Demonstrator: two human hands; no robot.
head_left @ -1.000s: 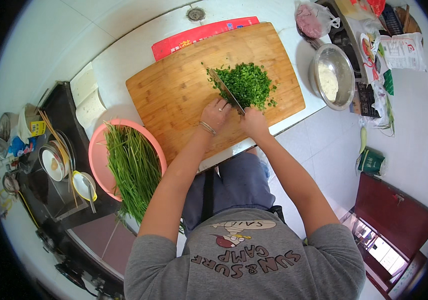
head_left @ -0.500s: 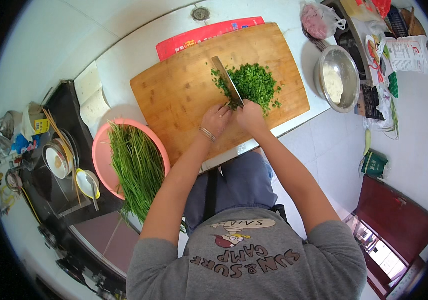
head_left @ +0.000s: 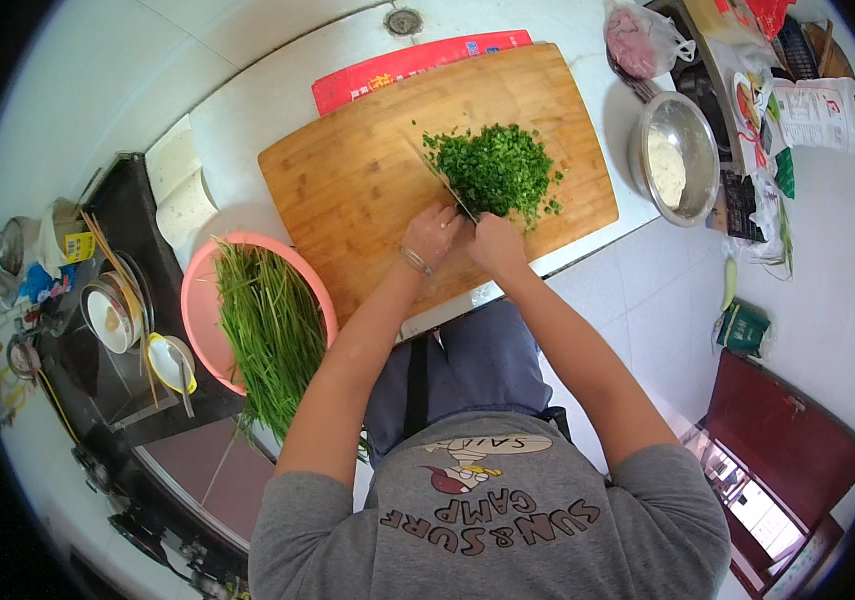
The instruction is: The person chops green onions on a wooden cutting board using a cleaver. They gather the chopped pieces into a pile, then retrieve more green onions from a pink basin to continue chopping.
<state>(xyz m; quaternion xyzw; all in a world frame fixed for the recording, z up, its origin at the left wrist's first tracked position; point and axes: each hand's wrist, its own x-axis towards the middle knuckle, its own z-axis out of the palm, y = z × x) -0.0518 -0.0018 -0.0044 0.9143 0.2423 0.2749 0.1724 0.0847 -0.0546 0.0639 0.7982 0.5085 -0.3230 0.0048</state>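
Observation:
My right hand (head_left: 497,243) is wrapped round the handle of a kitchen knife (head_left: 440,178), mostly hidden in the fist. The blade points away to the far left, seen nearly edge-on, along the left side of a heap of finely chopped greens (head_left: 500,168). Close beside the blade's near end is my left hand (head_left: 434,236), its fingers curled together; what they hold, if anything, is hidden. A bracelet circles that wrist. Under both hands lies a wooden cutting board (head_left: 348,180). Long uncut green chives (head_left: 266,330) fill a pink basin (head_left: 202,310) left of the board.
A steel bowl (head_left: 707,180) with pale contents stands right of the board, near a plastic bag of pink contents (head_left: 632,40). Behind the board lies a flat red package (head_left: 418,68). Stacked bowls (head_left: 108,318) and chopsticks (head_left: 108,250) sit on the dark surface at left.
The knife blade has turned from showing its broad side to nearly edge-on and shifted slightly left. Both hands have moved only a little.

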